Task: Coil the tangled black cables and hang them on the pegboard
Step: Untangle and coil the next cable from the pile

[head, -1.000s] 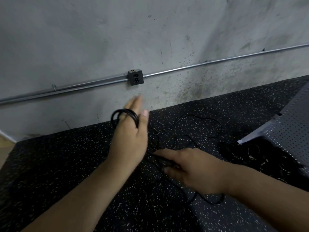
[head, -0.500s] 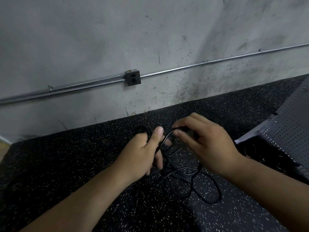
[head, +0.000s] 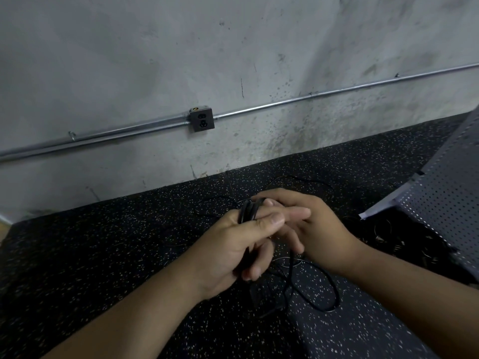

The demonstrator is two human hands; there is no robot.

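Observation:
A thin black cable (head: 321, 288) lies in loose loops on the speckled black floor mat. Several turns of it are wound around my left hand (head: 233, 244), which grips the small coil (head: 247, 211) between thumb and curled fingers. My right hand (head: 311, 224) sits just right of the left, fingers curled over the top of the coil and pinching the cable there. The grey pegboard (head: 445, 203) leans at the right edge of the view. Beneath it lies a dark pile of more black cables (head: 404, 237), hard to make out.
A concrete wall rises at the back with a metal conduit pipe (head: 285, 103) and an outlet box (head: 201, 119). The speckled black floor mat (head: 103, 255) covers the ground. A white corner of the pegboard's base (head: 375, 207) sticks out near my right hand.
My right hand brought the cable up from the floor to the left hand and now lays it over the coil. The left hand dropped lower and curled its fingers around the coil.

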